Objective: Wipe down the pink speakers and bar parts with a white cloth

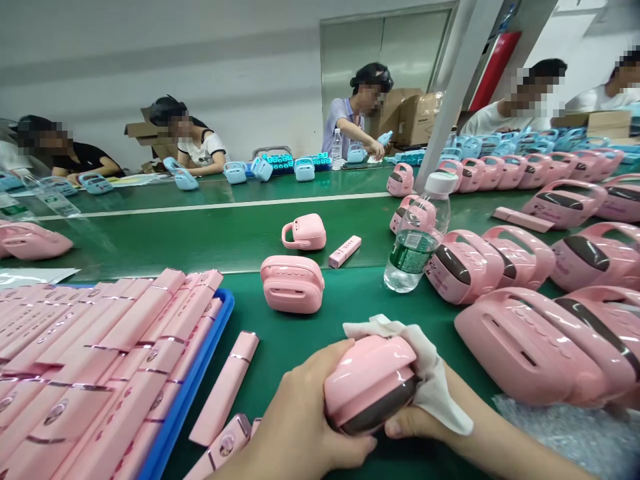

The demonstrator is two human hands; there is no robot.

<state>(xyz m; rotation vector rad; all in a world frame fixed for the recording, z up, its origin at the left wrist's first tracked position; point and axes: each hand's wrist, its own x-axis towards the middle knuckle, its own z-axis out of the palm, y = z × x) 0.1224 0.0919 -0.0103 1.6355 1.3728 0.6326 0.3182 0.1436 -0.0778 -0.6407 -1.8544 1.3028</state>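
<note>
A glossy pink portable speaker (367, 377) with a dark front panel is held tilted, low in the middle of the head view. My left hand (300, 407) wraps round its left side, thumb on top and fingers underneath. On its right side, my right hand (420, 420) presses a white cloth (430, 370) to the casing; the cloth hides most of the fingers, though the thumb shows below. Just beyond my hands, another pink speaker (293, 285) stands with its buttoned side towards me. A loose pink stick-shaped handset (225, 387) lies left of my left hand.
A blue tray (220, 327) piled with pink handsets fills the left. Rows of pink speakers (530, 347) crowd the right, beside a water bottle (413, 247). Clear plastic wrap (565, 433) lies front right. Across the green belt (225, 227), several people work on blue speakers.
</note>
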